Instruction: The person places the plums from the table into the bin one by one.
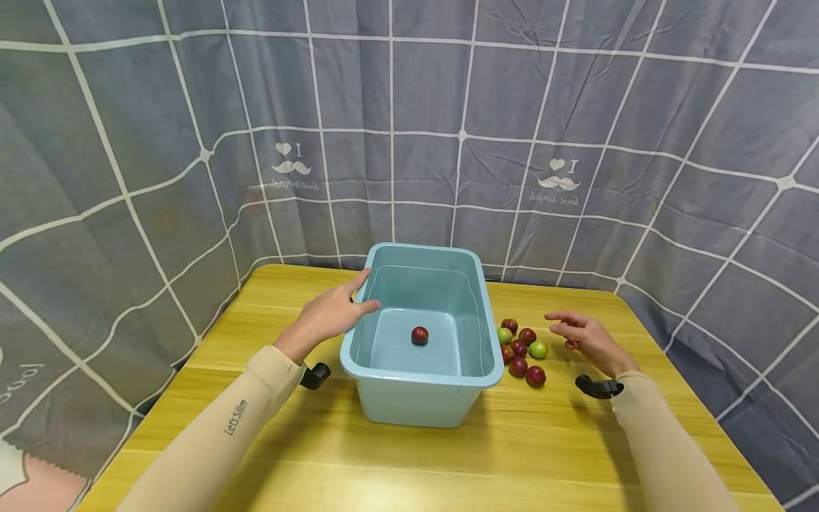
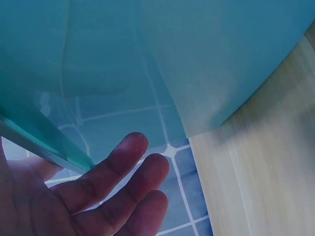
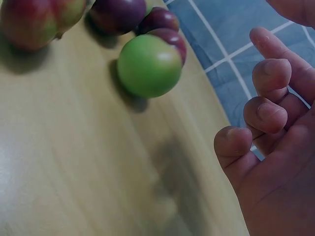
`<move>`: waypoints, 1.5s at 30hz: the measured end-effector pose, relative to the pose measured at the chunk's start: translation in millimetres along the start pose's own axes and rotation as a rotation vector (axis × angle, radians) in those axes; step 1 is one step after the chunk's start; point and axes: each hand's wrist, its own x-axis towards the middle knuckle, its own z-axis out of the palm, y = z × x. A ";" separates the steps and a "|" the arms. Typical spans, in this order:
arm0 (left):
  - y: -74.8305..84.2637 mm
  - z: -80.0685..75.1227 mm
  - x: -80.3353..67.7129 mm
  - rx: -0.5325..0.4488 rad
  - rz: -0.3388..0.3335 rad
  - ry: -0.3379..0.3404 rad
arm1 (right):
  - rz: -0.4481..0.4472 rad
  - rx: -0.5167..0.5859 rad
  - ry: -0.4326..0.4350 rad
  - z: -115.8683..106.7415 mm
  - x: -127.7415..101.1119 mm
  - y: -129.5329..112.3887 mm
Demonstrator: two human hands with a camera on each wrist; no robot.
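- I see my left hand [image 1: 333,313] resting on the left rim of the light blue tub [image 1: 476,313], fingers straight and relaxed, thumb lying over the rim edge; it grips nothing.
- In the left wrist view the fingers [image 2: 123,172] are spread loosely beside the tub wall [image 2: 147,59], with the yellow table [image 2: 266,162] to the right.
- My right hand [image 1: 585,336] hovers above the table [image 1: 409,462], just right of the fruit pile, holding nothing; the forefinger points out toward the fruit and the other fingers are loosely curled.
- The right wrist view shows those curled fingertips [image 3: 268,108] near a green fruit [image 3: 148,65], not touching it.
- 1 dark red fruit [image 1: 419,336] lies on the tub floor, near its middle.
- The pile [image 1: 521,352] sits on the table just beside the tub's right wall: I count about 7 fruits, most of them dark red and 2 green, [image 1: 505,335] and [image 1: 538,349], packed close together.
- The tub stands upright in the middle of the table, toward its far edge.
- A grey cloth with a white grid [image 1: 409,128] hangs behind and around the table.
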 end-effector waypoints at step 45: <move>1.0 3.0 0.5 -0.015 -0.028 -0.001 | 0.060 -0.152 0.023 12.5 -0.6 39.2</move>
